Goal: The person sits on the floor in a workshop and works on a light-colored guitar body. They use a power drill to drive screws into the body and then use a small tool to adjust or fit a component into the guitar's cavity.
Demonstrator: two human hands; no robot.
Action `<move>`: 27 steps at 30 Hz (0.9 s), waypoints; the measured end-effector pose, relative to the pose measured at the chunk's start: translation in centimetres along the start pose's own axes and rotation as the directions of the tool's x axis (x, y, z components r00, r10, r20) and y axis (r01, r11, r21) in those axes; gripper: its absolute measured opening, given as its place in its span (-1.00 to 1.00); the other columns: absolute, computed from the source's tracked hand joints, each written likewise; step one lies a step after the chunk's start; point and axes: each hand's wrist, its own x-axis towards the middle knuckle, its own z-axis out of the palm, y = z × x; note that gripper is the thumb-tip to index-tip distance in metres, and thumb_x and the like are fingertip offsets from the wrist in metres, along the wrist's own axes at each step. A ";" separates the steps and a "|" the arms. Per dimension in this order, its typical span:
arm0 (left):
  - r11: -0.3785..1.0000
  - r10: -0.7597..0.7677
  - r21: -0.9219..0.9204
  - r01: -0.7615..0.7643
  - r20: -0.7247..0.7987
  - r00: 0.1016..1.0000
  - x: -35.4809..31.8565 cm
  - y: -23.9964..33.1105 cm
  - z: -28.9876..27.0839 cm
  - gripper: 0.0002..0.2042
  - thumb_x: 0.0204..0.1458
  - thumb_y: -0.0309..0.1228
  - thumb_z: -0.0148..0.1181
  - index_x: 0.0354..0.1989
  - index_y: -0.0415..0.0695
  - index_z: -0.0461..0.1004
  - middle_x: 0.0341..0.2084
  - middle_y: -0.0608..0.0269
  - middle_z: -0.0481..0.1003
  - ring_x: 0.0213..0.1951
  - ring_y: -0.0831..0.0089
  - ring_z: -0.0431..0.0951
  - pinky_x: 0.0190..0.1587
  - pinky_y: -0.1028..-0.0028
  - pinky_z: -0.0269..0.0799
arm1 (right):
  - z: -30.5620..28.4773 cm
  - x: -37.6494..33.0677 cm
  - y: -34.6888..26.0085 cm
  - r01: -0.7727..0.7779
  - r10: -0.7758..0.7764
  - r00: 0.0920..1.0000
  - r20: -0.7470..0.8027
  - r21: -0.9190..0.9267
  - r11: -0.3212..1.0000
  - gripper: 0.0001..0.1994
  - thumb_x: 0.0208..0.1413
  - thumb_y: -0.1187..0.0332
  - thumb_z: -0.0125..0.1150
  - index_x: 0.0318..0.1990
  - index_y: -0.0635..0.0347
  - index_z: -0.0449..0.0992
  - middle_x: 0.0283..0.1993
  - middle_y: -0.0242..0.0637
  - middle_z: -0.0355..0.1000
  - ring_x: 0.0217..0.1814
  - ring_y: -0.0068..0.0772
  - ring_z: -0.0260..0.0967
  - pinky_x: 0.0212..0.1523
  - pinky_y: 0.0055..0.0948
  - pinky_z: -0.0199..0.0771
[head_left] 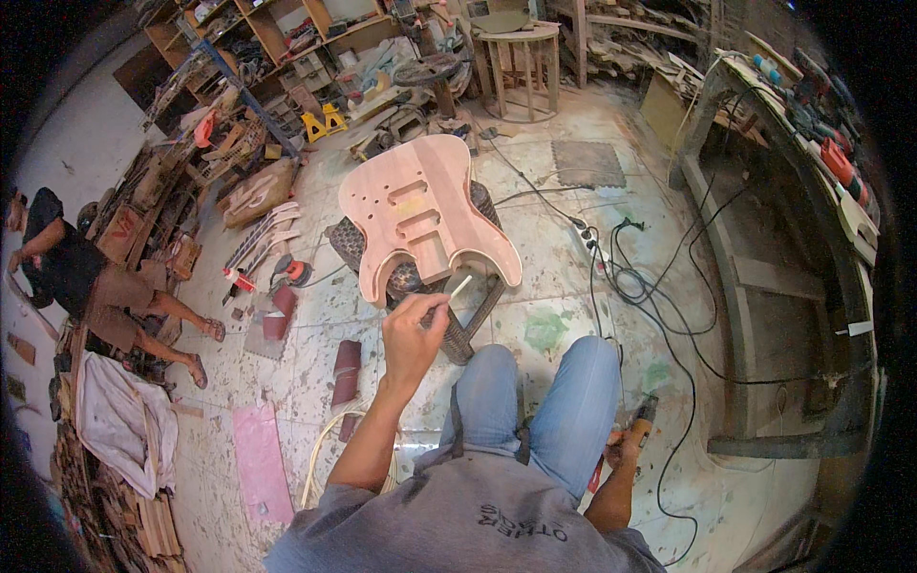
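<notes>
Nearest, a dark and orange power tool (644, 414) is held in the right hand (626, 448), whose grip appears wrapped round it (its exact kind cannot be told). Further up, one slim pale stick (461, 286) is pinched between the fingertips of the left hand (415, 331), just off the near end of an unpainted guitar body (444, 181). The body is laid flat on a woven seat (348, 242), its two horns pointed toward the knees.

By its look, the wood would be judged stiff, moderately heavy and dry rather than slippery, with bare faces easily dented; it is best taken by both outer edges at the waist, the thinner horns being spared. The stick seems light and easily snapped, so a gentle pinch is called for.

Counted: one body, with two pickup openings, one stick and one tool. On the floor, one pink sheet (262, 466) and at least two dark-red rolls (347, 371) are seen; beyond, two yellow stands (333, 118) and one round wooden stool (517, 36).
</notes>
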 end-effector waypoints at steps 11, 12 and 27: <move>0.978 0.192 0.109 -0.179 -0.117 0.974 2.6 -3.5 3.1 -0.85 0.03 -0.63 0.28 -0.21 -0.22 0.64 -0.33 0.07 0.63 -0.30 0.18 0.66 -0.20 0.30 0.56 | 25.2 -21.3 -18.3 0.960 -0.830 0.229 0.508 -0.261 0.104 -0.72 0.32 0.32 0.23 -0.03 0.43 0.59 -0.14 -0.10 0.63 -0.17 -0.32 0.54 -0.09 -0.38 0.52; 0.979 0.187 0.112 -0.173 -0.132 0.973 2.7 -3.6 3.3 -0.85 0.03 -0.63 0.28 -0.22 -0.22 0.64 -0.34 0.07 0.63 -0.30 0.17 0.65 -0.21 0.30 0.55 | 29.7 -25.1 -18.0 0.988 -0.836 0.120 0.536 -0.143 0.050 -0.77 0.27 0.38 0.29 -0.05 0.37 0.61 -0.17 -0.15 0.63 -0.19 -0.42 0.53 -0.10 -0.44 0.51; 0.980 0.173 0.134 -0.149 -0.188 0.967 3.3 -5.1 4.8 -0.87 0.01 -0.62 0.29 -0.25 -0.23 0.65 -0.35 0.09 0.63 -0.29 0.15 0.65 -0.16 0.28 0.56 | 51.5 -36.9 -9.4 0.811 -0.240 -0.450 0.860 0.281 -0.513 -0.77 -0.08 0.47 0.42 -0.20 0.18 0.67 -0.19 -0.25 0.52 -0.13 -0.12 0.40 -0.04 -0.21 0.47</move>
